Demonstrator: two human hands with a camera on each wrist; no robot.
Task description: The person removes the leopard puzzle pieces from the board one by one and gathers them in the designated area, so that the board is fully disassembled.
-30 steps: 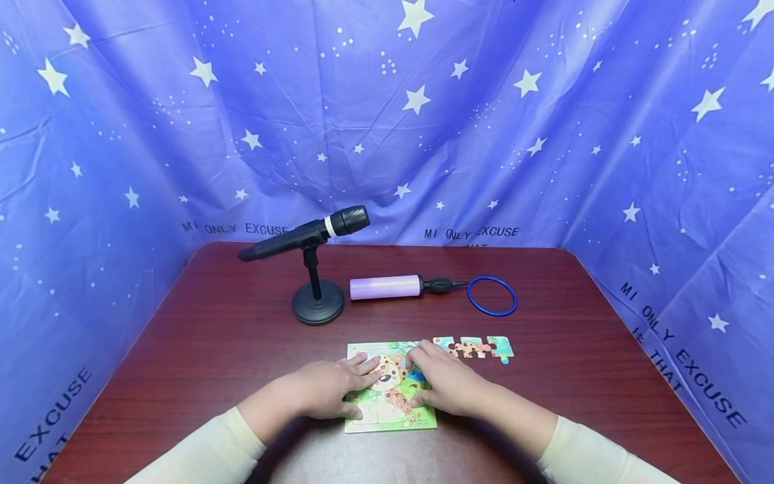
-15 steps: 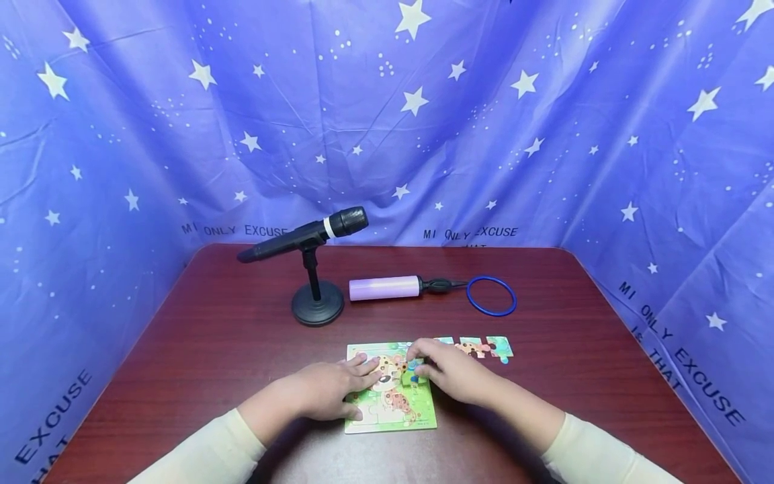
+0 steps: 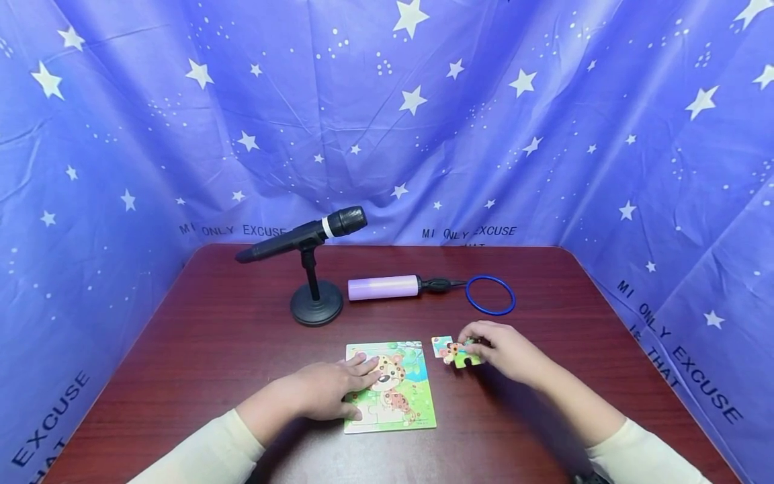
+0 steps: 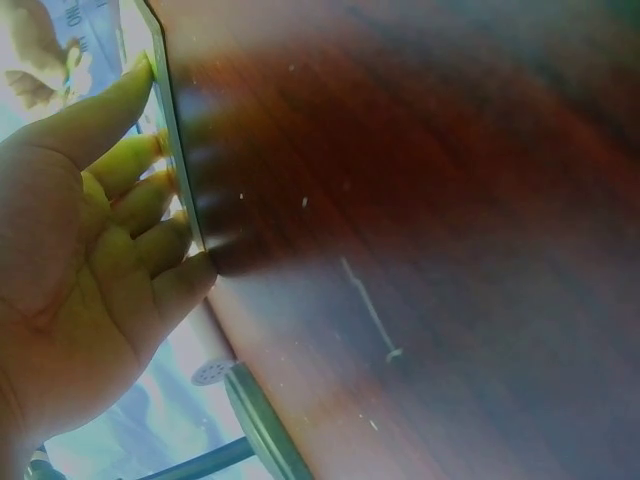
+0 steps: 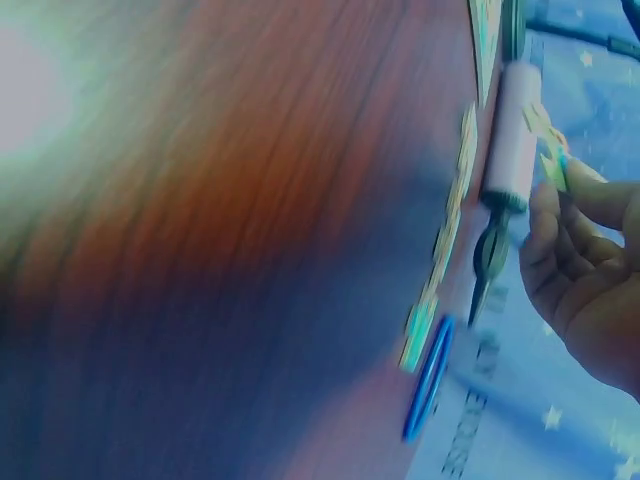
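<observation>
A cartoon animal jigsaw puzzle (image 3: 417,393) lies flat near the front of the table. My left hand (image 3: 326,388) rests on its left side with fingers spread, their tips on the animal's face; in the left wrist view the same hand (image 4: 90,230) reaches along the board's edge. Between thumb and fingers, my right hand (image 3: 504,349) pinches a jigsaw piece (image 3: 462,356) with green and spotted print. In the right wrist view this jigsaw piece (image 5: 550,150) is up off the table. Under it lies a row of loose pieces (image 5: 450,220), partly hidden by the hand in the head view.
Behind the puzzle, a black microphone (image 3: 302,235) stands on a round-based stand (image 3: 317,306). A lilac hand pump (image 3: 383,288) with a black nozzle lies beside it, its tip by a blue ring (image 3: 490,294). A star-printed curtain (image 3: 387,121) surrounds the table.
My right hand has lifted the jigsaw piece from the puzzle's right side and carried it rightward over the loose row. My left hand has stayed on the puzzle.
</observation>
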